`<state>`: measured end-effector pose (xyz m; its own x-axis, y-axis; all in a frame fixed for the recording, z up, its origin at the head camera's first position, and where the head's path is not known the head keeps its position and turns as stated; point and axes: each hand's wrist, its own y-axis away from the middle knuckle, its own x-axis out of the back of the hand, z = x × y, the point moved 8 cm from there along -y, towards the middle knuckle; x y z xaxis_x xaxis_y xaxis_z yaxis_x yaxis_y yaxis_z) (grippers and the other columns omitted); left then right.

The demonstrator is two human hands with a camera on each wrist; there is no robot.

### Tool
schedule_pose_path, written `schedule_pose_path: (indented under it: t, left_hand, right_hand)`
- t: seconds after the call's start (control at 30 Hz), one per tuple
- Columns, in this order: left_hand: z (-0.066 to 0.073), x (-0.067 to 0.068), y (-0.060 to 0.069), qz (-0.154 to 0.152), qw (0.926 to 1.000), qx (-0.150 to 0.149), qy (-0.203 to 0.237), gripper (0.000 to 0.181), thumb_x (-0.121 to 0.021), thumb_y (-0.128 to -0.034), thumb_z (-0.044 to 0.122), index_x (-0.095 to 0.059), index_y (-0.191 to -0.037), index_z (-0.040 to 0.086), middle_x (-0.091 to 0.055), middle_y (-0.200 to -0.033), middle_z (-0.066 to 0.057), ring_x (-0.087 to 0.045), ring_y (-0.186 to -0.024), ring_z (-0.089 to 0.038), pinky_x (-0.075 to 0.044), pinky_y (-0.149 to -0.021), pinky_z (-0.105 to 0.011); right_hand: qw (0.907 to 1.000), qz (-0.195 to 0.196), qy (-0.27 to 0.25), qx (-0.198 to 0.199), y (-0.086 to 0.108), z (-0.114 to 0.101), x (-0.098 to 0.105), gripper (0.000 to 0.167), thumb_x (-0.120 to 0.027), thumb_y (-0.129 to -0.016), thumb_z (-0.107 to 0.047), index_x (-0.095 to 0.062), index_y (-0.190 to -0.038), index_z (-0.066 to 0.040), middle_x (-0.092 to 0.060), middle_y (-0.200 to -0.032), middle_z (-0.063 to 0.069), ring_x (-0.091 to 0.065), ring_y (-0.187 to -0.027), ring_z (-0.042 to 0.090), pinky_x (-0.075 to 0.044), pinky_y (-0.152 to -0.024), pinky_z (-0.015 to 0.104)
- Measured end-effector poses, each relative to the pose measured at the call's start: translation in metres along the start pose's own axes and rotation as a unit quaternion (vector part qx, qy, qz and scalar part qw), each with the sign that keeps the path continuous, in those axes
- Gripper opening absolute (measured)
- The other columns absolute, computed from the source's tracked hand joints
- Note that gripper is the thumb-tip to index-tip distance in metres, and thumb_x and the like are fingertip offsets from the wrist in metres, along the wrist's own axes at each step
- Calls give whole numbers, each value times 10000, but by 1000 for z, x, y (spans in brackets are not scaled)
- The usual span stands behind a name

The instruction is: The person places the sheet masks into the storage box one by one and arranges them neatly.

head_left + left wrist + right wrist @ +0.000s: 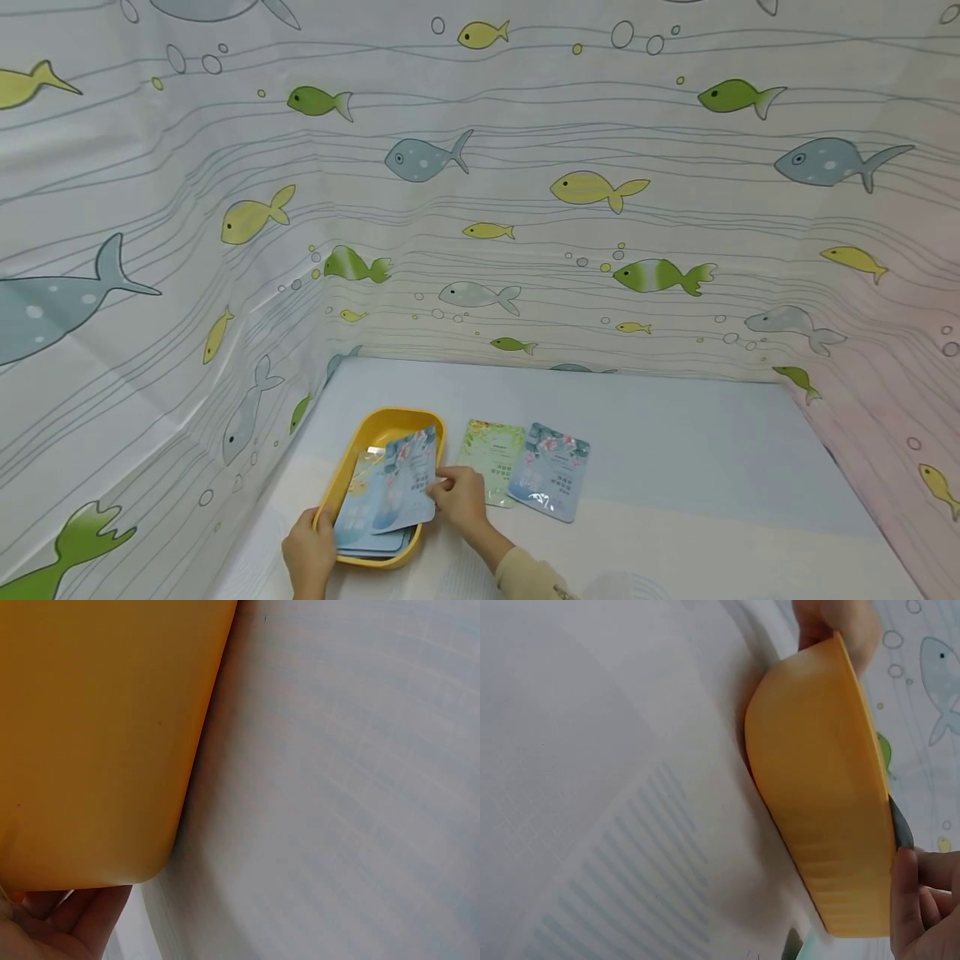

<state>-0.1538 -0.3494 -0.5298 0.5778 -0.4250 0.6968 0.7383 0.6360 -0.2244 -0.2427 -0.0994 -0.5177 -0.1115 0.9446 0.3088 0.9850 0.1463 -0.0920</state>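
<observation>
A yellow plastic tray (405,411) sits on the left of the table. My left hand (309,548) grips its rim at the near left corner; in the left wrist view the fingers (90,919) lie against the tray's outer wall. Between thumb and fingers, my right hand (461,502) pinches the right edge of a flat blue flowered face mask packet (405,492), tilted over the tray. Beneath it, several similar packets (358,517) lie inside, partly covered. The right wrist view shows only a dark sliver of the held packet (901,825) above the rim.
Right of the tray, a green face mask packet (495,458) and a blue flowered one (551,475) lie on the pale table (690,475), the blue slightly overlapping the green. Fish-printed sheets (555,258) enclose the left, back and right sides.
</observation>
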Motion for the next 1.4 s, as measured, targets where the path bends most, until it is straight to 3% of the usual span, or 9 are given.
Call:
schedule_pose_path:
  t: [0.33, 0.5, 0.7, 0.97, 1.4]
  left_hand:
    - [1, 1, 1, 2, 10000, -20, -26, 252, -533, -902, 63, -589, -960, -175, -618, -886, -351, -570, -763, -524, -406, -678, -566]
    - [2, 1, 0, 34, 10000, -47, -48, 251, -534, -901, 61, -588, -958, -177, -618, -884, -351, -569, -755, -524, -405, -673, -565]
    - [2, 2, 0, 21, 10000, 16, -56, 256, -530, -907, 66, -587, -968, -177, -616, -897, -354, -568, -767, -526, -407, -684, -569]
    - [0, 1, 0, -98, 9998, 182, -73, 255, -525, -912, 67, -584, -987, -169, -611, -936, -355, -554, -793, -527, -385, -699, -557]
    - [0, 0, -1, -64, 9999, 107, -48, 248, -543, -903, 58, -589, -985, -171, -619, -923, -352, -572, -804, -530, -413, -704, -570]
  right_hand:
    - [9993, -42, 362, -83, 1, 0, -6, 267, -739, -748, 12, -681, -995, 97, -593, -595, -24, -505, -441, 21, -404, -426, 164]
    - [9988, 124, 471, 99, 1, -4, -5, 219, -750, -743, -7, -701, -939, 79, -589, -584, -34, -481, -439, 0, -394, -428, 169]
    - [9987, 299, 209, 354, -1, -12, -6, 140, -750, -732, 15, -715, -857, 69, -587, -570, -29, -468, -436, -24, -398, -431, 161]
    - [9995, 304, -66, 86, -1, -11, -18, 144, -754, -740, 5, -710, -860, 71, -584, -588, -34, -486, -465, -8, -412, -441, 163]
    - [9970, 55, 706, 327, 9, -21, -32, 185, -764, -756, -79, -727, -910, 18, -614, -640, -71, -479, -581, -32, -412, -509, 158]
